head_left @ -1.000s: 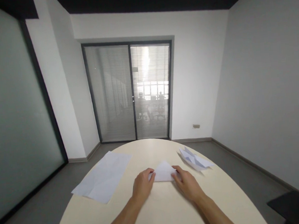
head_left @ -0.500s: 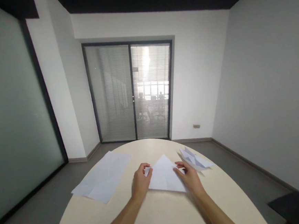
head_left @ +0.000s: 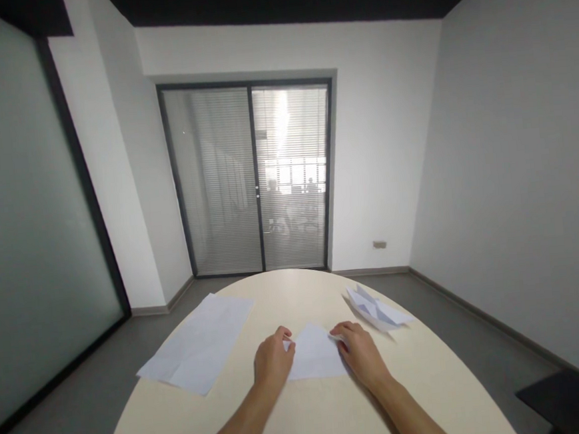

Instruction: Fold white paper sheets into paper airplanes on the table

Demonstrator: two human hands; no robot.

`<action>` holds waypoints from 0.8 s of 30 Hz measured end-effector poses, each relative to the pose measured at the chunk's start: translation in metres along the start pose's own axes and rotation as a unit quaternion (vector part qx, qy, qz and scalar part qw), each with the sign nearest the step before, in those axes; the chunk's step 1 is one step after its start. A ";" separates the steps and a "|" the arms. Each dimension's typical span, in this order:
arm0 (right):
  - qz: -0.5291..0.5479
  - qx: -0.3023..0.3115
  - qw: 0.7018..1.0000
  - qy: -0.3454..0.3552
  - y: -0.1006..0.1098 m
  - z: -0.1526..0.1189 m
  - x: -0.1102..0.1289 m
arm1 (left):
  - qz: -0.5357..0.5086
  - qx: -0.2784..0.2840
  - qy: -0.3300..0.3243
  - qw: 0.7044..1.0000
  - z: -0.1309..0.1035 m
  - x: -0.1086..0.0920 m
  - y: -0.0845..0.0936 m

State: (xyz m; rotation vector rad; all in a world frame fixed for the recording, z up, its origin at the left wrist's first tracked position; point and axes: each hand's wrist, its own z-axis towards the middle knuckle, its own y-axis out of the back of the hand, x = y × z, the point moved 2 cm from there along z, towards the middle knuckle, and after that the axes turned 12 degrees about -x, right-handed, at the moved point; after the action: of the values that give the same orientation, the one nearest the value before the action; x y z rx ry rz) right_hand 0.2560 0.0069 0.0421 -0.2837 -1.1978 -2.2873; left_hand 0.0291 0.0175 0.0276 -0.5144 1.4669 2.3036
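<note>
A folded sheet of white paper (head_left: 314, 354) lies between my hands, its peak pointing away from me and its straight edge towards me. My left hand (head_left: 274, 357) is closed on the paper's left side, thumb and fingers pinched at the edge. On the opposite side my right hand (head_left: 359, 350) grips the right edge, fingertips curled over it. Parts of the side edges are hidden under the fingers. Just beyond my right hand rests a folded paper boat (head_left: 377, 308).
Flat white sheets (head_left: 199, 344) lie on the left of the round cream table (head_left: 306, 423). Past the table's far edge stands a glass door with blinds (head_left: 256, 179). A dark flat object (head_left: 569, 399) is at the lower right, beside the table.
The folded paper has shifted slightly towards me and its peak sits lower. My right hand has turned over its edge, and both hands' fingers have closed more tightly.
</note>
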 end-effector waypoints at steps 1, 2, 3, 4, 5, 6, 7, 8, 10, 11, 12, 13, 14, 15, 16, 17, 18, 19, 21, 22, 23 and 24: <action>0.002 0.009 1.000 0.008 0.000 0.000 0.006 | 0.005 -0.003 -0.002 1.000 0.000 0.000 0.000; 0.011 0.021 1.000 0.010 0.000 -0.001 0.011 | 0.009 -0.007 -0.007 1.000 0.000 0.000 0.000; 0.024 0.034 0.999 0.014 -0.001 -0.003 0.016 | 0.014 -0.014 -0.018 1.000 0.000 -0.001 0.000; 0.033 0.052 0.998 0.022 -0.003 -0.004 0.021 | 0.017 -0.022 -0.034 0.999 0.000 -0.002 0.001; 0.034 0.070 0.997 0.030 -0.004 -0.006 0.024 | 0.017 -0.031 -0.057 0.998 -0.001 -0.004 0.001; 0.035 0.082 0.995 0.037 -0.006 -0.008 0.027 | 0.011 -0.038 -0.085 0.996 -0.002 -0.005 0.001; 0.035 0.093 0.994 0.044 -0.007 -0.010 0.028 | -0.001 -0.043 -0.117 0.992 -0.003 -0.008 0.001; 0.036 0.101 0.993 0.049 -0.008 -0.011 0.028 | -0.017 -0.043 -0.150 0.988 -0.004 -0.010 0.000; 0.040 0.110 0.992 0.055 -0.009 -0.012 0.025 | -0.054 -0.023 -0.215 0.975 -0.009 -0.015 -0.003; 0.037 0.113 0.991 0.054 -0.010 -0.012 0.023 | -0.069 -0.004 -0.241 0.968 -0.012 -0.017 -0.005; 0.030 0.117 0.991 0.051 -0.011 -0.013 0.020 | -0.081 0.015 -0.258 0.963 -0.014 -0.019 -0.007; 0.017 0.119 0.992 0.046 -0.012 -0.013 0.017 | -0.087 0.028 -0.267 0.959 -0.016 -0.020 -0.008; 0.001 0.117 0.992 0.039 -0.014 -0.013 0.014 | -0.091 0.034 -0.270 0.958 -0.018 -0.021 -0.009; -0.016 0.113 0.993 0.032 -0.015 -0.013 0.011 | -0.091 0.032 -0.269 0.958 -0.019 -0.022 -0.009; -0.031 0.105 0.994 0.028 -0.016 -0.013 0.009 | -0.088 0.027 -0.266 0.960 -0.020 -0.023 -0.008; -0.043 0.093 0.994 0.026 -0.016 -0.012 0.008 | -0.084 0.020 -0.263 0.961 -0.020 -0.023 -0.007; -0.053 0.079 0.995 0.025 -0.015 -0.012 0.007 | -0.080 0.015 -0.262 0.962 -0.021 -0.024 -0.005; -0.059 0.064 0.996 0.023 -0.014 -0.011 0.008 | -0.075 0.013 -0.266 0.961 -0.021 -0.025 -0.004; -0.063 0.044 0.997 0.016 -0.011 -0.009 0.009 | -0.059 0.010 -0.273 0.960 -0.022 -0.027 0.000; -0.061 0.038 0.997 0.010 -0.009 -0.008 0.011 | -0.049 0.007 -0.274 0.960 -0.022 -0.028 0.001; -0.055 0.034 0.998 0.005 -0.007 -0.007 0.012 | -0.037 0.003 -0.273 0.961 -0.022 -0.029 0.002; -0.044 0.031 0.999 0.002 -0.005 -0.006 0.015 | -0.024 -0.002 -0.268 0.963 -0.022 -0.029 0.004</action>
State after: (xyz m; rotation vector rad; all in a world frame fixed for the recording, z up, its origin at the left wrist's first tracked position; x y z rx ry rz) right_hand 0.2413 -0.0008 0.0409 -0.2067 -1.3003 -2.3191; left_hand 0.0552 -0.0073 0.0359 0.0805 1.1643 2.1714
